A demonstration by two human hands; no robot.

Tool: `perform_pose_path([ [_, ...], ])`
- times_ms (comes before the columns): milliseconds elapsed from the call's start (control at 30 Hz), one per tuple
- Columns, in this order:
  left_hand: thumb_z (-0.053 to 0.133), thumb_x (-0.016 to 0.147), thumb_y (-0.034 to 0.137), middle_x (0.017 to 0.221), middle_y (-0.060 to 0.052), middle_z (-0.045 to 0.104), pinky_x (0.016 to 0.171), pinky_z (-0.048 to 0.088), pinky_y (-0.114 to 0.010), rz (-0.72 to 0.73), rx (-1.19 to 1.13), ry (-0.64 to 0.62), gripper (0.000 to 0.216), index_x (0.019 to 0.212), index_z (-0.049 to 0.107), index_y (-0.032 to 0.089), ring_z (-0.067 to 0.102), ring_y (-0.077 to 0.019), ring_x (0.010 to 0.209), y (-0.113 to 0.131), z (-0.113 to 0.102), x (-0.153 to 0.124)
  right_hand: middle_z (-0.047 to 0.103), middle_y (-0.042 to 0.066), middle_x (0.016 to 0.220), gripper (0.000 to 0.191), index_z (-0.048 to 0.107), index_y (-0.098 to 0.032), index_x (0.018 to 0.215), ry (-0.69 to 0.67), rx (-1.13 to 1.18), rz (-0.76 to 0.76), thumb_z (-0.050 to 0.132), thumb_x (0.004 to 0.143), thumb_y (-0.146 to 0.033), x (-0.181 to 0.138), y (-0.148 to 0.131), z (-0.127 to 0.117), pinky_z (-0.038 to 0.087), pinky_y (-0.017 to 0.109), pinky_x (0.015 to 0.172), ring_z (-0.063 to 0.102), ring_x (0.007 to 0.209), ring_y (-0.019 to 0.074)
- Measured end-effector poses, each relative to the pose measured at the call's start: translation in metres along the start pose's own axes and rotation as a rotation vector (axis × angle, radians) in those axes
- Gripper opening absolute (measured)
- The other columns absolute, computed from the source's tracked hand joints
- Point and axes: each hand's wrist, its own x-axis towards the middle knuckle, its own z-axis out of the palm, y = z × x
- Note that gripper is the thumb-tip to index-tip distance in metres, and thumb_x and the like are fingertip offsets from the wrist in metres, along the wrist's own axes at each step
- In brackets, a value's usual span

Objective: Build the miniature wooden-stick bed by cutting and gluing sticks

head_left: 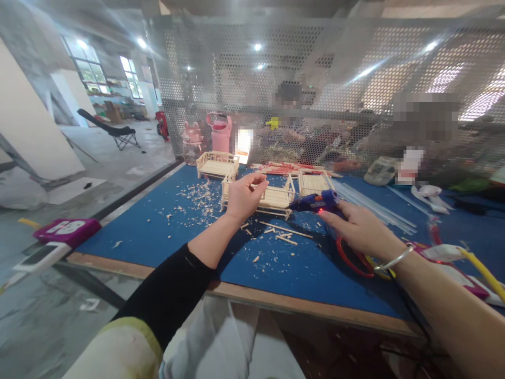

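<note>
My left hand [243, 196] is raised above the blue table mat [158, 226], fingers pinched together on a small wooden stick piece next to a little wooden bed-frame model [274, 199]. My right hand [361, 229] lies low on the mat beside a blue glue gun [317, 201], fingers stretched toward its handle and touching it; the gun's nozzle points at the model. Loose thin wooden sticks [286, 230] lie on the mat between my hands.
Two more wooden models [218, 164] [313, 182] stand behind. Wood chips [197, 199] are scattered at left. Clear glue sticks [374, 206], red-handled scissors [353, 258], pink bottles [221, 132] and a perforated screen [315, 79] with people behind it surround the work.
</note>
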Motion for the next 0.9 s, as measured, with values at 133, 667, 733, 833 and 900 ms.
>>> perform_pose_path([
  [133,0.060,0.075,0.022,0.074,0.000,0.069,0.053,0.046,-0.020,-0.004,0.020,0.011,0.010,0.081,0.066,0.017,0.054,-0.0069,0.049,0.004,0.000,-0.001,0.062,0.008,0.068,0.032,0.059,-0.022,0.076,0.078,-0.021,0.097,0.042,0.075,-0.049,0.008,0.009,-0.021,0.042,0.037,0.059,0.058,0.063,0.0254],
  [667,0.060,0.076,0.023,0.076,0.000,0.068,0.052,0.045,-0.020,0.019,0.024,-0.055,0.013,0.086,0.064,0.018,0.053,-0.0068,0.050,0.007,0.001,-0.003,0.060,0.017,0.113,0.041,0.050,-0.014,0.113,0.001,-0.634,0.097,0.038,0.080,-0.035,0.103,0.038,0.012,0.044,0.040,0.074,0.060,0.094,0.0314],
  [733,0.059,0.076,0.024,0.074,0.000,0.068,0.051,0.044,-0.020,0.004,0.006,-0.075,0.010,0.082,0.065,0.018,0.052,-0.0069,0.050,0.008,0.001,-0.004,0.058,0.016,0.116,0.041,0.051,-0.015,0.114,-0.039,-0.644,0.084,0.039,0.079,-0.032,0.107,0.045,0.017,0.044,0.040,0.077,0.058,0.098,0.0305],
  [833,0.059,0.076,0.025,0.069,0.001,0.067,0.049,0.042,-0.020,-0.015,-0.011,-0.124,0.010,0.079,0.065,0.018,0.050,-0.0068,0.048,0.009,0.002,-0.004,0.060,0.015,0.115,0.040,0.053,-0.016,0.114,-0.108,-0.630,0.088,0.042,0.077,-0.028,0.112,0.053,0.018,0.044,0.039,0.080,0.057,0.101,0.0293],
  [900,0.060,0.076,0.026,0.067,0.001,0.065,0.049,0.041,-0.020,-0.016,-0.004,-0.148,0.009,0.077,0.065,0.018,0.049,-0.0066,0.047,0.010,0.003,-0.005,0.062,0.013,0.113,0.041,0.054,-0.017,0.115,-0.140,-0.613,0.085,0.044,0.075,-0.024,0.115,0.053,0.016,0.044,0.035,0.080,0.057,0.101,0.0267],
])
